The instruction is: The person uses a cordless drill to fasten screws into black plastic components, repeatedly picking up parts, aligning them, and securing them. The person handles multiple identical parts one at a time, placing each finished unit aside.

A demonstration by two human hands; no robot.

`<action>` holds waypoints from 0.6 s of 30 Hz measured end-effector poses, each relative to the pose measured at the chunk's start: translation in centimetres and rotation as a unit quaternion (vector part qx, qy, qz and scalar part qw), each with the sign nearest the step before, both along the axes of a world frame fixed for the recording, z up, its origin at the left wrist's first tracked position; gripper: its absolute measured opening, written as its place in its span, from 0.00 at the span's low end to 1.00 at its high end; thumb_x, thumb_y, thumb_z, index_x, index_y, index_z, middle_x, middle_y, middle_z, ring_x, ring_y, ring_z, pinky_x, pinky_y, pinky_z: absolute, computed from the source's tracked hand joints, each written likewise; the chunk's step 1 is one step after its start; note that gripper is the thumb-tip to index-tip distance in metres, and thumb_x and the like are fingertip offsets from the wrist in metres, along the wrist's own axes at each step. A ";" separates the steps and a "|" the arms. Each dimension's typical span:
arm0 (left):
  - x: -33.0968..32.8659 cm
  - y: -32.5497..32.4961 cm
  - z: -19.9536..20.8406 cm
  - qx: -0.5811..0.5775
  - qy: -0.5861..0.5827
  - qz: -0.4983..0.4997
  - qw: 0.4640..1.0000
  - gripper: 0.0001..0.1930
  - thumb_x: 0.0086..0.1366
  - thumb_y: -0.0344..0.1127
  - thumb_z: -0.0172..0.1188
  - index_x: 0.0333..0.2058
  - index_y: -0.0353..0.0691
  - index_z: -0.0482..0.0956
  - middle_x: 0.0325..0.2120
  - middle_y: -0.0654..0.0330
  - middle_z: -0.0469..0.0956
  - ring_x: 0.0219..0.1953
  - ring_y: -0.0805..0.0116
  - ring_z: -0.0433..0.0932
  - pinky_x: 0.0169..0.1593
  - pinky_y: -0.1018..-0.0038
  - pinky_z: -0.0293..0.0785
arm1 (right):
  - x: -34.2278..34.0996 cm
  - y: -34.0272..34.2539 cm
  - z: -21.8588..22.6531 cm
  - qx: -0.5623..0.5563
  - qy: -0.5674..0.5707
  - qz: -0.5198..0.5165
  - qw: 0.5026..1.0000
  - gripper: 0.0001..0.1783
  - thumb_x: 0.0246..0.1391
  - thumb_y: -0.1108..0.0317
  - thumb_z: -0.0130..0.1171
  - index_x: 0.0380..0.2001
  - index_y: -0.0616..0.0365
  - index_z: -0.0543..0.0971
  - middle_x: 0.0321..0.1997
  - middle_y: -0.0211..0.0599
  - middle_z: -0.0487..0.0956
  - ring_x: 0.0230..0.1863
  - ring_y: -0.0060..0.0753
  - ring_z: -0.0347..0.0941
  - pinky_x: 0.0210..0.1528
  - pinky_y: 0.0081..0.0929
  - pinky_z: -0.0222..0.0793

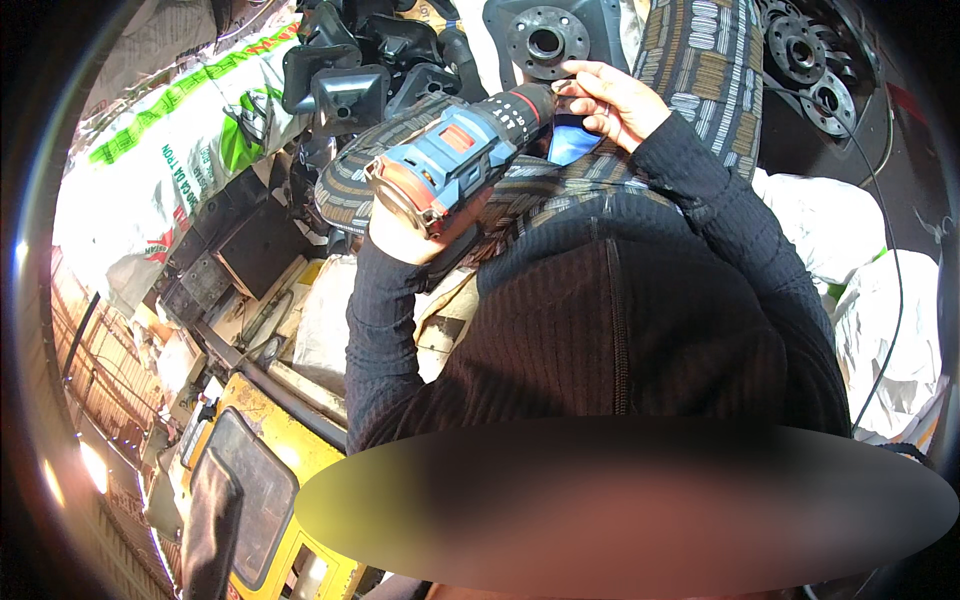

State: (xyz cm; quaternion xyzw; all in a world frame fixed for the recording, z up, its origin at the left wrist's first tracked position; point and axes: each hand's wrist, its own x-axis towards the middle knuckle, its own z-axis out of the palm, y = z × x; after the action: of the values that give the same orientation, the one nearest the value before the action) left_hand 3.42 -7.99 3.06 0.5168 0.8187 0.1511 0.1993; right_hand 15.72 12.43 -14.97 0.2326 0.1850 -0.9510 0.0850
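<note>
A blue, red and black cordless drill point(440, 165) lies across my lap, its black chuck pointing up and to the right. My left hand point(397, 232) is closed around it from below, and most of those fingers are hidden behind the drill's body. Right at the chuck's tip, my right hand point(622, 105) has its fingertips pinched together. Whatever they hold is too small to make out. Just beyond both hands is a black part with a round flange point(520, 45), with a ring of holes around a central bore. Some blue material point(573, 142) shows beneath my right hand.
Several black moulded parts point(350, 97) are heaped at the far left beside a white and green sack point(140, 190). More flanged black parts point(832, 105) lie at the far right, above white bags point(890, 320). A cable point(900, 270) hangs there. Yellow equipment point(265, 440) stands lower left.
</note>
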 end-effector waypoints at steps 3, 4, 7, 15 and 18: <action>-0.2 -0.3 -0.3 -0.004 -0.032 0.032 0.999 0.16 0.50 0.33 0.67 0.39 0.42 0.79 0.34 0.59 0.79 0.35 0.60 0.79 0.38 0.66 0.75 | 0.1 0.3 -0.5 -0.003 -0.049 0.025 0.998 0.14 0.59 0.63 0.54 0.43 0.62 0.74 0.34 0.35 0.78 0.27 0.16 0.74 0.27 0.08 0.74; -0.2 -0.4 -0.4 -0.003 -0.045 0.039 0.998 0.15 0.50 0.33 0.67 0.39 0.41 0.79 0.33 0.59 0.79 0.34 0.60 0.79 0.38 0.66 0.75 | 0.1 0.4 -0.8 -0.032 -0.021 0.021 0.999 0.14 0.58 0.64 0.54 0.42 0.62 0.74 0.33 0.33 0.78 0.26 0.15 0.74 0.26 0.08 0.74; -0.4 -0.6 -0.6 0.002 -0.021 0.026 0.999 0.14 0.49 0.33 0.67 0.38 0.41 0.80 0.32 0.59 0.79 0.33 0.61 0.79 0.37 0.66 0.75 | 0.0 0.4 -1.2 -0.085 -0.003 0.000 0.996 0.13 0.58 0.64 0.54 0.41 0.61 0.75 0.29 0.30 0.77 0.23 0.15 0.73 0.24 0.08 0.73; -0.4 -0.9 -0.6 -0.007 -0.008 -0.001 1.000 0.15 0.49 0.32 0.66 0.38 0.43 0.79 0.34 0.59 0.79 0.35 0.60 0.79 0.39 0.65 0.75 | -0.5 0.3 -0.5 -0.030 -0.010 0.024 0.999 0.13 0.57 0.63 0.56 0.39 0.62 0.76 0.27 0.27 0.77 0.22 0.12 0.72 0.25 0.08 0.73; -0.7 -0.9 -0.2 -0.037 0.016 -0.041 0.998 0.16 0.49 0.33 0.66 0.39 0.44 0.79 0.36 0.59 0.79 0.37 0.60 0.78 0.41 0.64 0.74 | -1.0 0.5 -0.2 0.011 -0.023 0.076 0.997 0.13 0.57 0.62 0.57 0.39 0.61 0.76 0.26 0.26 0.77 0.21 0.10 0.71 0.24 0.07 0.72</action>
State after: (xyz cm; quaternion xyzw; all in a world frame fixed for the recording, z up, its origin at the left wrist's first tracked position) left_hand 2.77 -8.94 2.85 0.5446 0.8048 0.1047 0.2114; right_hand 14.76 12.96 -15.16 0.2402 0.2110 -0.9342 0.1584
